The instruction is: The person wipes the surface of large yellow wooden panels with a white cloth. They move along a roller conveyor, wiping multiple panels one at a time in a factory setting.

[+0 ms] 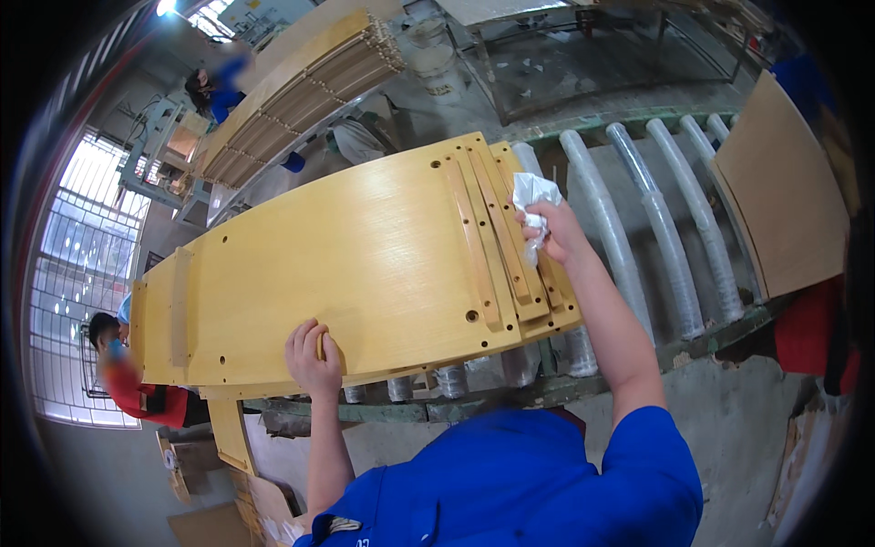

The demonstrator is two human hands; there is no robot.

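A stack of long yellow wooden panels lies before me, with dark drilled holes along the edges. The top panel carries narrow wooden strips at its right end and another cross strip toward its left end. My left hand rests on the top panel near its front edge, fingers slightly bent and apart, with nothing clearly visible in them. At the right end of the stack, my right hand grips a crumpled white wipe; whether it is cloth, paper or plastic I cannot tell.
Under the stack runs a roller conveyor with plastic-wrapped rollers. A brown board stands at the right, beside a red-clothed person. Another stack of boards lies at the back left. A person in red is at the far left end.
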